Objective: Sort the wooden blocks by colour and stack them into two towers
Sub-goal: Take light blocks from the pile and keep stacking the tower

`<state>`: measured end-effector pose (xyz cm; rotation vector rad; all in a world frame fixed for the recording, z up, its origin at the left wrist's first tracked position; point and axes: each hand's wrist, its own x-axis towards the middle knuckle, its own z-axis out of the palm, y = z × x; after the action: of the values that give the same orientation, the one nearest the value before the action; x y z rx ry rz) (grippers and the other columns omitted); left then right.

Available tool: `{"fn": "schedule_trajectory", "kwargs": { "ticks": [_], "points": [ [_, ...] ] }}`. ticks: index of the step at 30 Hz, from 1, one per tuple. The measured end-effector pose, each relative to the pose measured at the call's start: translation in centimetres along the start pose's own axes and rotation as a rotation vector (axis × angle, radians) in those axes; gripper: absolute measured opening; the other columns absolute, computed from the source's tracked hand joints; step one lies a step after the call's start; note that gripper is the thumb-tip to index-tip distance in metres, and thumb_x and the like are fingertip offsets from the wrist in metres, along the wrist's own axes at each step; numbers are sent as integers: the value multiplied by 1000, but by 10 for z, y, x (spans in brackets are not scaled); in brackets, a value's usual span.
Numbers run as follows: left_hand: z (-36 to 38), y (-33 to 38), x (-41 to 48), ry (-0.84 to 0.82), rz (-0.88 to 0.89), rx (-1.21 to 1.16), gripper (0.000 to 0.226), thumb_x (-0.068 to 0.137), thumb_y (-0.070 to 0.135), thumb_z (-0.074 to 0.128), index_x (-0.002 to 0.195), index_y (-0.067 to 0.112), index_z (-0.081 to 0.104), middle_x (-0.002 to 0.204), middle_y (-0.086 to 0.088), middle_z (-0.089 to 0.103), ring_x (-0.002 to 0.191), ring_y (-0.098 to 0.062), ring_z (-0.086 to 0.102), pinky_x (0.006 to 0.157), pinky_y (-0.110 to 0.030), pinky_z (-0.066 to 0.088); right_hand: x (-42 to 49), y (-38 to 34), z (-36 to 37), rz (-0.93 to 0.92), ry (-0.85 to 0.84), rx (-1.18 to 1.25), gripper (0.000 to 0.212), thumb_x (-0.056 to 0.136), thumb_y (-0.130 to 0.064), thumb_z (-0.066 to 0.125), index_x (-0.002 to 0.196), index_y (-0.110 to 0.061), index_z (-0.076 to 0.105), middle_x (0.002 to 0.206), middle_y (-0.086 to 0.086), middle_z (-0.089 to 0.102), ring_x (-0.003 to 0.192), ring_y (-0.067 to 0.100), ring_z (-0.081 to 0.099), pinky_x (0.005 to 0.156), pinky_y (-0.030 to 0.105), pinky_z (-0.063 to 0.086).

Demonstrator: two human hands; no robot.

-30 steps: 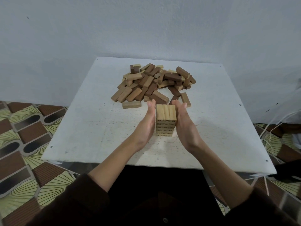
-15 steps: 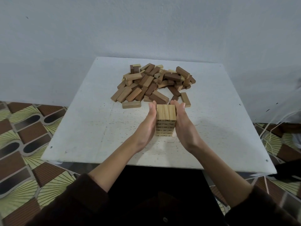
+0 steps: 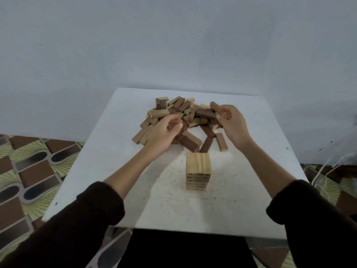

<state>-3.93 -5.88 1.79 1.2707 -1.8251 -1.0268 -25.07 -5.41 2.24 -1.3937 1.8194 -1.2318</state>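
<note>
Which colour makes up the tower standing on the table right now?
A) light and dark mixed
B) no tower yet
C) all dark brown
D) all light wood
D: the tower shows only light wood on its top and its facing side, while the dark blocks all lie in the loose pile behind it.
</note>
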Motion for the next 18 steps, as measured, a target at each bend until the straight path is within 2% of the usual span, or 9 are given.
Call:
{"fn": "schedule_trajectory", "kwargs": {
  "ticks": [3,5,7,9,11,14,15,17,18],
  "points": [
    [4,-12,41,-11,52,142,27,96,16,52,122,14,60,116,4,61,105,-5,55,79,-6,41,48,14,7,19,18,-158,35,88,-2,44,121,-9,55,129,7,51,116,21,50,91,24,39],
    [6,-19,63,-33,84,201,25,95,8,52,117,10,63,114,-1,63,106,-12,58,77,0,39,72,21,12,29,-21,-254,39,90,-5,43,127,-9,53,135,9,47,124,27,45,97,28,37],
    [10,-22,85,-42,107,241,26,94,4,52,118,6,61,116,-7,62,108,-16,58,78,1,37,90,26,15,73,-91,-321,40,93,-9,40,131,-9,50,137,10,47,124,30,45,99,31,38],
    [13,-22,97,-36,123,289,28,93,2,52,120,3,60,120,-11,61,111,-19,56,82,-3,33,92,27,16,103,-132,-337,36,95,-11,38,128,-8,53,129,10,55,109,25,54,86,25,39],
    [17,-21,112,-43,123,307,30,93,1,52,122,1,59,123,-12,60,114,-20,55,84,-6,31,92,24,16,69,-113,-304,30,95,-9,39,116,-6,60,115,5,62,92,17,54,74,19,37],
    [22,-21,128,-84,131,309,29,93,2,52,122,3,60,122,-10,60,114,-19,55,90,-13,36,89,24,12,39,-133,-258,28,94,-5,41,100,-4,68,99,5,67,86,15,57,69,21,44],
    [24,-23,134,-99,138,319,29,93,2,52,121,4,60,121,-9,60,113,-19,55,92,-16,38,88,25,10,54,-161,-225,28,93,-2,42,95,-6,70,93,7,70,80,16,60,63,20,48],
    [29,-24,142,-116,159,348,26,93,3,53,117,5,63,113,-6,60,108,-18,55,93,-22,41,87,27,4,83,-210,-155,31,90,4,42,86,-10,70,83,10,71,72,17,63,54,17,49],
    [31,-24,145,-117,174,362,24,93,3,53,114,5,64,107,-3,58,104,-17,55,90,-21,40,87,28,2,87,-213,-136,32,88,6,42,85,-11,69,81,11,71,71,18,64,54,18,49]
  ]
}}
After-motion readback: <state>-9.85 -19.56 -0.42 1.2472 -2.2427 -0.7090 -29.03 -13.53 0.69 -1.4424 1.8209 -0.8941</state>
